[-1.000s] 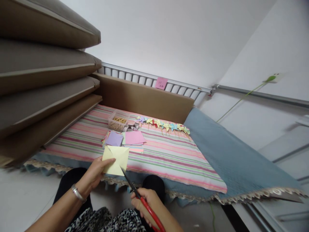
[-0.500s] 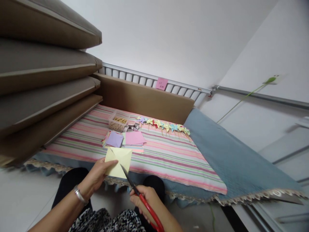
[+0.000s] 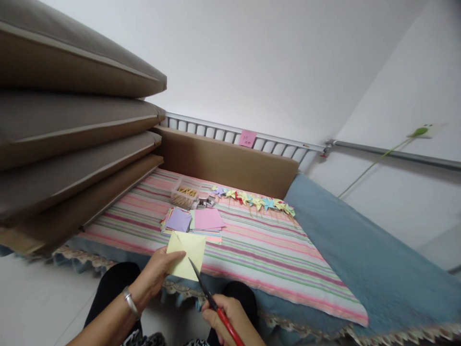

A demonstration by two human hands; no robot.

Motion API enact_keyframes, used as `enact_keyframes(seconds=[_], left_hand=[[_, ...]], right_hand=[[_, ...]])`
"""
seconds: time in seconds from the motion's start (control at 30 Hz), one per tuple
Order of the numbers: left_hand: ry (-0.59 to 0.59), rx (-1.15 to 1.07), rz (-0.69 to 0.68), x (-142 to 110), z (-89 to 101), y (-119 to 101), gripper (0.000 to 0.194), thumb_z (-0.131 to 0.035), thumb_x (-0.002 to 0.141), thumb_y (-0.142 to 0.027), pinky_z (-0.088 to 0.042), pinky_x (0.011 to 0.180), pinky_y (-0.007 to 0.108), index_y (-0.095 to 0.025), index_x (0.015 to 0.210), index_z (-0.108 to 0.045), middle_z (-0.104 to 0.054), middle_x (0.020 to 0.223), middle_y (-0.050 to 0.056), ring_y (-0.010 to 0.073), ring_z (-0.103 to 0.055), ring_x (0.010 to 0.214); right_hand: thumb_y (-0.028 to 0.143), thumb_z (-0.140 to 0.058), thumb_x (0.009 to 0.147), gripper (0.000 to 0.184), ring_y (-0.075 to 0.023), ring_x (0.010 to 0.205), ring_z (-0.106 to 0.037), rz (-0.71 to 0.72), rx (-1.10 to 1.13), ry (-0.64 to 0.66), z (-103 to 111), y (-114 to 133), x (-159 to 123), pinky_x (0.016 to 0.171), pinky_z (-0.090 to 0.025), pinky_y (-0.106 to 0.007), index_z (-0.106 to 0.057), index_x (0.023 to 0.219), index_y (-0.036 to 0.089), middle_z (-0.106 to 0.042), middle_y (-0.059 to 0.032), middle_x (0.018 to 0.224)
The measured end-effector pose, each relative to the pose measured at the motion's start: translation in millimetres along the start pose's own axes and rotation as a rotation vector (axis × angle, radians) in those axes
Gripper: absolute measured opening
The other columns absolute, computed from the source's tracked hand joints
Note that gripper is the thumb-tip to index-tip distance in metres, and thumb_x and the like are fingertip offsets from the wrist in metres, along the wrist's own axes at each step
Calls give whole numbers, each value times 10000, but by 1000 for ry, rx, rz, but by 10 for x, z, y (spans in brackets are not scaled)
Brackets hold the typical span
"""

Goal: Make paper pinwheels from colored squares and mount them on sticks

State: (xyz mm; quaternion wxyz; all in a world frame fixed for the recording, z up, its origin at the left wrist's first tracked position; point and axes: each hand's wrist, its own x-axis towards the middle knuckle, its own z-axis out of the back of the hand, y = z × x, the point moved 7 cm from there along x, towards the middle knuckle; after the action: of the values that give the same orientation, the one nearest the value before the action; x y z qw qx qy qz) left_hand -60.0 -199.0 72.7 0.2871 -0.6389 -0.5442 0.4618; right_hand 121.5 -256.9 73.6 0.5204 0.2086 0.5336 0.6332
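Note:
My left hand (image 3: 158, 269) pinches a pale yellow square of paper (image 3: 194, 245) by its left side, thumb on top. Diagonal creases cross the paper, and a slit shows near its upper left corner. Red-handled scissors (image 3: 225, 318) are gripped in my right hand (image 3: 232, 310). Their dark blades lie over the paper's lower right corner, tip near its centre; the blades look closed together or nearly so. Just beyond the paper lie a stack of purple paper squares (image 3: 179, 219) and a stack of pink paper (image 3: 208, 218).
Behind the stacks stands a clear plastic box (image 3: 184, 193) of small sticks. Several paper pinwheels (image 3: 257, 202) lie in a row on the striped cloth (image 3: 273, 250). Big brown cushions (image 3: 90, 115) are piled at left. A pink note (image 3: 248, 138) hangs on the rail.
The view has shifted, so everything sits lower and further right. Both hands keep their hold on the paper and scissors, with little change between them.

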Motion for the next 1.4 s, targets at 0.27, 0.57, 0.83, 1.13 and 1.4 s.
enact_keyframes(seconds=[0.27, 0.57, 0.83, 1.13, 1.4], left_hand=[[33, 15, -15, 6, -62, -43, 335, -752, 627, -238, -496, 524, 260, -48, 893, -678, -741, 735, 132, 199, -656, 570], [-126, -20, -42, 384, 281, -235, 261, -723, 646, -121, -544, 547, 284, -73, 895, -662, -745, 755, 138, 232, -688, 612], [-167, -93, -29, 1110, 314, -242, 255, -735, 643, -112, -544, 529, 244, -92, 890, -673, -751, 778, 112, 203, -693, 635], [-50, -160, -52, 2096, -41, -405, 255, -721, 675, -145, -547, 616, 230, -109, 926, -696, -757, 852, 96, 195, -700, 744], [143, -103, 52, 2529, -160, -119, 364, -744, 667, -234, -531, 752, 287, -107, 1005, -697, -749, 932, 117, 255, -694, 864]], right_hand=[[283, -586, 744, 136, -75, 432, -372, 71, -47, -36, 46, 2, 62, 399, -256, -179, -652, 751, 164, -422, 46, 507], [136, -523, 700, 346, -110, 518, -482, 107, -290, -73, 370, -197, 32, 509, -338, -195, -666, 993, 253, -575, 38, 601], [68, -443, 732, 500, -209, 838, -618, 33, -576, -448, 1304, -711, 1120, 720, -428, -262, -555, 1204, 188, -675, -82, 924], [126, -557, 719, 444, -297, 973, -617, -267, -774, -506, 1871, -790, 2296, 799, -449, -349, -605, 1160, 145, -670, -153, 1036], [438, -598, 772, 433, -249, 969, -633, 147, 215, -565, 1662, -27, 2776, 864, -468, -357, -639, 1086, 143, -690, -112, 1011]])
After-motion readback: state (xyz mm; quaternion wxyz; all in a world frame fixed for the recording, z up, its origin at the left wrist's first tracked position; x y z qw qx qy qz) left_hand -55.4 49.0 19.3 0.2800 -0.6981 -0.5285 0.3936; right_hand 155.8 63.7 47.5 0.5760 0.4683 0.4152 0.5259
